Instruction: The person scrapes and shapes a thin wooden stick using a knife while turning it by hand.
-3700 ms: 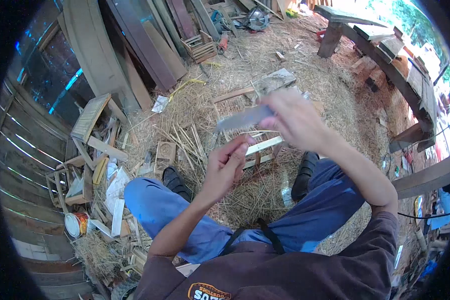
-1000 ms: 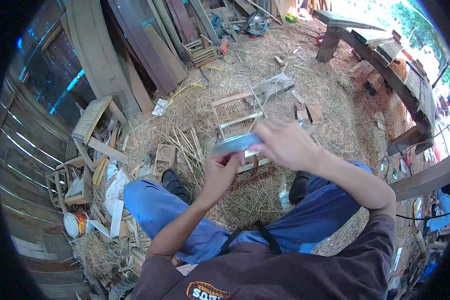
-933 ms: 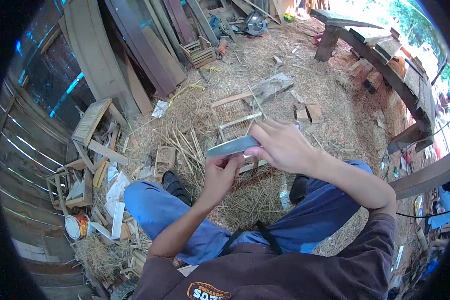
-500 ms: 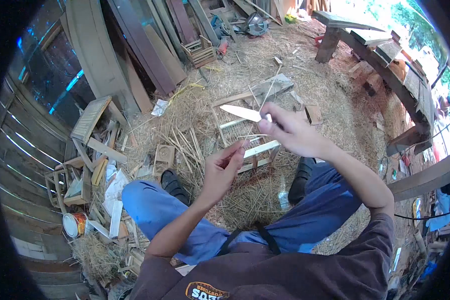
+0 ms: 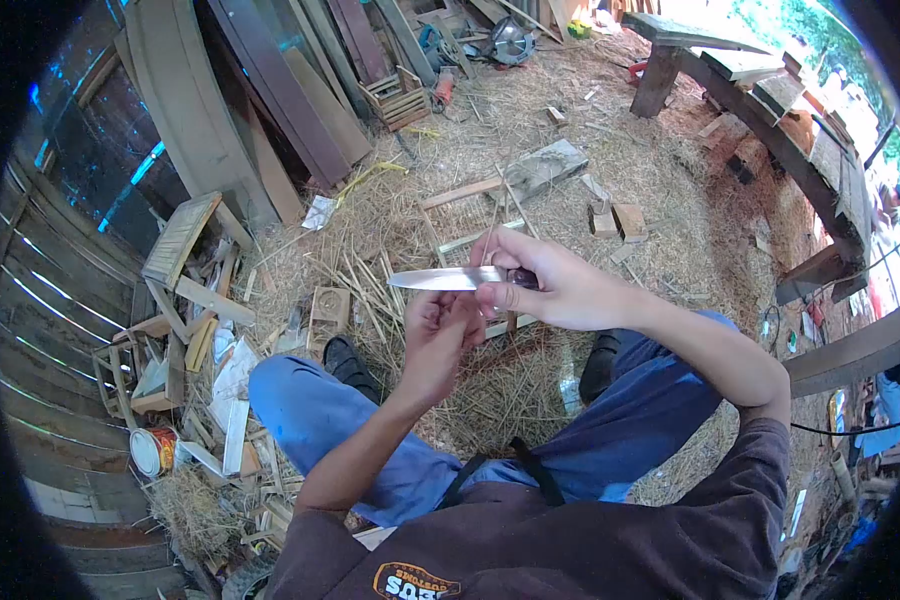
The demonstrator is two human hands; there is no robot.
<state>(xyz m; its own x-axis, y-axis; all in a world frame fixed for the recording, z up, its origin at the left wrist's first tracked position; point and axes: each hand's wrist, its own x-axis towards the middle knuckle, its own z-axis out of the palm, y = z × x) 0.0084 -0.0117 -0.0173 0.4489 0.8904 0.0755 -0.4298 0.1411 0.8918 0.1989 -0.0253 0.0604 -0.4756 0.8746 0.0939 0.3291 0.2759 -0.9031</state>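
In the head view my right hand [image 5: 550,280] grips a knife by its dark handle. The shiny knife blade [image 5: 440,279] points left, roughly level, over my left hand. Below the blade, my left hand [image 5: 438,328] has its fingers pinched together around a thin wooden strip [image 5: 496,212]. The strip rises past the fingers of my right hand; its lower end is hidden by the hands and blade. On the floor beneath lies a slatted wooden frame [image 5: 462,192], partly covered by my hands.
Straw and shavings cover the ground. Long boards [image 5: 195,110] lean at the left, near a small wooden stool [image 5: 182,235]. A grey block [image 5: 545,168] lies ahead; a heavy timber bench [image 5: 820,190] stands right. A circular saw [image 5: 511,45] sits at the back.
My right hand has come down and left, bringing the knife from above the left hand to right over its fingers. The left hand has turned slightly and curled inward.
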